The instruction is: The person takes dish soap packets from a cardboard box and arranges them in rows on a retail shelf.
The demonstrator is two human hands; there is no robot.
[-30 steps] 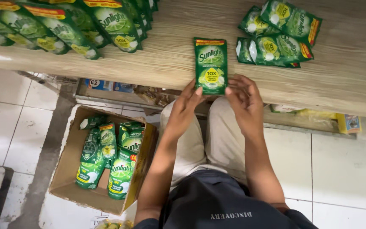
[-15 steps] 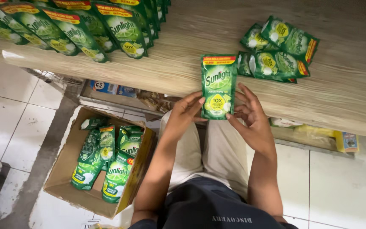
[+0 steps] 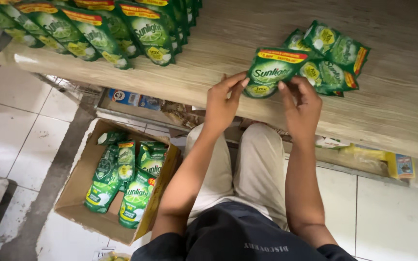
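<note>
Green pouch (image 3: pixel 270 71) on wood shelf (image 3: pixel 393 113), tilted, touching pouch pile (image 3: pixel 335 58) at its 3 o'clock | L hand (image 3: pixel 221 104) pinches its lower-left edge | R hand (image 3: pixel 301 108) fingertips on lower-right corner | box (image 3: pixel 81 193) w/ pouches at 7 o'clock, on floor

stacked pouches (image 3: pixel 97 29) cut off by top edge
</note>
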